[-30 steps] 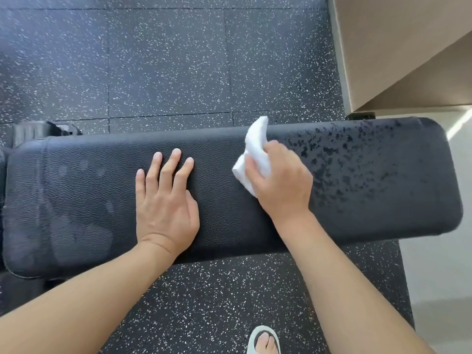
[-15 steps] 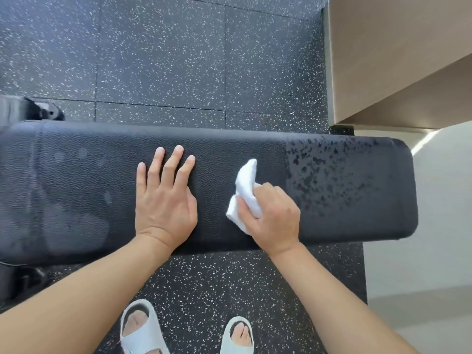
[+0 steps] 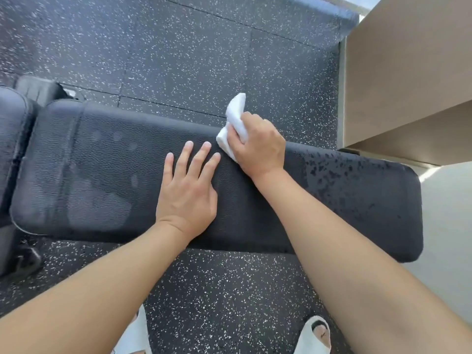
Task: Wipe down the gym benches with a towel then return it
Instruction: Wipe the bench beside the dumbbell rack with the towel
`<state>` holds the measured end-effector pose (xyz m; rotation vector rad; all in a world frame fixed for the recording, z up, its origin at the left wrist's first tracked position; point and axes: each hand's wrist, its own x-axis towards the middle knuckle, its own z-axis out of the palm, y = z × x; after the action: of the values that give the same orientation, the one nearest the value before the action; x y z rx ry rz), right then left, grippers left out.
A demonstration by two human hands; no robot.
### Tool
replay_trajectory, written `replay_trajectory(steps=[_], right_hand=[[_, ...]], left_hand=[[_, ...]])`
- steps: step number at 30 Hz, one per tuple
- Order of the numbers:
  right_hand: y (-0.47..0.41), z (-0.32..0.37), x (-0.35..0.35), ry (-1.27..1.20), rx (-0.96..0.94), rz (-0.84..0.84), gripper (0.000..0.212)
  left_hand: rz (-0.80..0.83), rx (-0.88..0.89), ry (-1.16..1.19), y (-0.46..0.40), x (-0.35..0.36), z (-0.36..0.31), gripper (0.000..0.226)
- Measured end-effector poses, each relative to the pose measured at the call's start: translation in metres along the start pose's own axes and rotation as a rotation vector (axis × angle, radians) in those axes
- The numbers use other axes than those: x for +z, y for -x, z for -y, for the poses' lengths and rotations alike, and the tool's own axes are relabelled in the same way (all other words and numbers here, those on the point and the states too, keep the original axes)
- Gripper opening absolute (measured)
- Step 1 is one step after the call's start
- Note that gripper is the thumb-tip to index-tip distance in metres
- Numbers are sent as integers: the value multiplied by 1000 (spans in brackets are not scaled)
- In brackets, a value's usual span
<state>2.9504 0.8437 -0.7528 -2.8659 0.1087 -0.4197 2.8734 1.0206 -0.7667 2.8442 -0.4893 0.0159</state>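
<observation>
White terry, bunched into a small wad, is what I have in my right hand (image 3: pixel 258 144): the towel (image 3: pixel 236 123) sits at the far edge of the bench pad (image 3: pixel 107 175), part of it pressed to the vinyl under my curled fingers and a loose fold sticking up past the far lip over the speckled rubber floor (image 3: pixel 166 47). My left hand (image 3: pixel 187 192) lies flat on the pad just left of it, fingers spread and holding nothing, bracing my weight. I judge the towel light, soft and floppy, so it wants a gathered fistful rather than a corner pinch; gripped by a corner it would trail and smear instead of pushing the wet along. Black textured upholstery looks firm and a bit slick where damp (the right-hand stretch is covered in dark droplets (image 3: pixel 339 175), not yet wiped, while the left shows only faint drying patches). As for containers, I can see none in view: no bucket, bin or rack for the towel, so where it goes back I cannot tell. A second padded section (image 3: pixel 12 129) butts against the bench at the far left, and a tan panelled wall (image 3: pixel 408 72) rises at the far right. White sandals (image 3: pixel 315 335) show near the bottom.
</observation>
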Motion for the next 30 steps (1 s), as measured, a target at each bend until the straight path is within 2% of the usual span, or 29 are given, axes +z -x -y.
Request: replay_trajectory(steps=[4,8,13,15,17,20,23,27,30], right_hand=[[15,2,-1,-36,-54,-22,30],[87,-13,-21,-42,-148,-38,28],[198,-90,-64,-119,-237,-6,28],[217,-120,-80,-125,-230,17,28],[222,-140,-91,-117,-233,36,28],[214,-156,-95,-99,-255,62,30],[205,-169,-91,-90,-256,17,28],[193,-167,-84,-104,-245,-51,27],[153,-160,-74,-101,-212,-55,30]], left_hand=[[13,5,-26,2,2,0,61],[69,-2,-29,4,-7,-2,59],[123,-105,-44,5,-18,-35,62],[143,-12,-23,8,-16,-66,60],[169,54,-17,14,-9,-101,59],[103,-69,-23,19,9,-127,58],[32,-85,-37,20,24,-125,56],[20,-70,-38,23,26,-125,56],[11,-69,-45,22,26,-125,56]])
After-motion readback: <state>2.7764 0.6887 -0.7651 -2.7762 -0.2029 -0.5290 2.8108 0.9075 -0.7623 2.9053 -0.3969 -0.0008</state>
